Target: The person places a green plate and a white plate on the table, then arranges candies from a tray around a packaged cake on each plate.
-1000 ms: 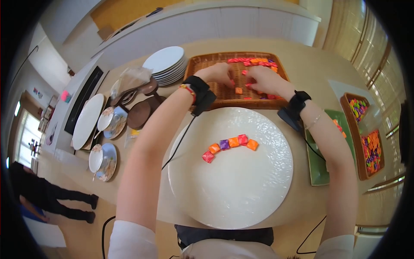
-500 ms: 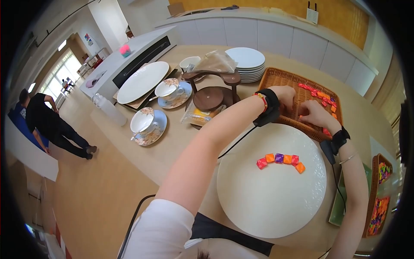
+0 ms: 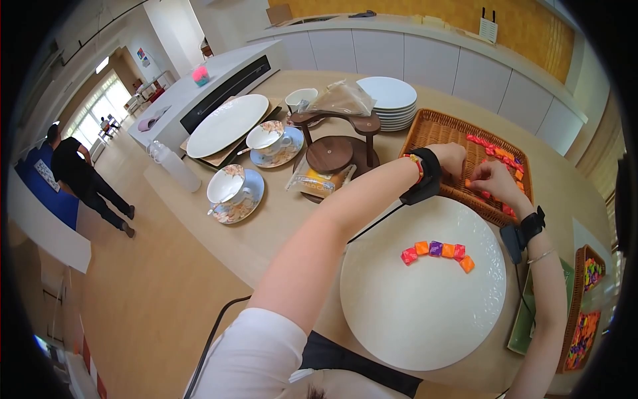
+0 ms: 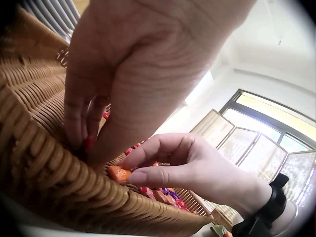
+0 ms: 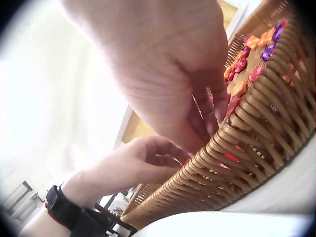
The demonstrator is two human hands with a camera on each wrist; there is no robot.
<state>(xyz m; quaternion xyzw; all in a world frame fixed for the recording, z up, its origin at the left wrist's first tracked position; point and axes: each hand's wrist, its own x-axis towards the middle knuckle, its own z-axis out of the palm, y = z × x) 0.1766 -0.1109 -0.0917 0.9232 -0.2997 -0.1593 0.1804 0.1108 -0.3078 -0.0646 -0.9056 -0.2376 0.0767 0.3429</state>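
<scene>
on the tabletop (image 3: 282, 216) the large plate (image 3: 412, 319) lies in front, six sweets (image 3: 435, 249) in an arc on it. behind it stands the basket (image 3: 432, 126), more sweets (image 3: 484, 141) toward its right end, the left grip (image 3: 453, 161) and right grip (image 3: 497, 183) inside. left of the basket is a stack of plates (image 3: 389, 100); nearer and farther left, a stand (image 3: 330, 153), then two cups (image 3: 226, 189) on saucers (image 3: 255, 201). right of the large plate lie a tray (image 3: 523, 326) and, beyond it, a second basket (image 3: 570, 332).

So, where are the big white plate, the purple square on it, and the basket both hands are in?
Big white plate (image 3: 413, 322): head view, bare lower part.
Purple square (image 3: 435, 249): head view, its middle.
Basket (image 4: 61, 173): left wrist view, woven wall.
</scene>
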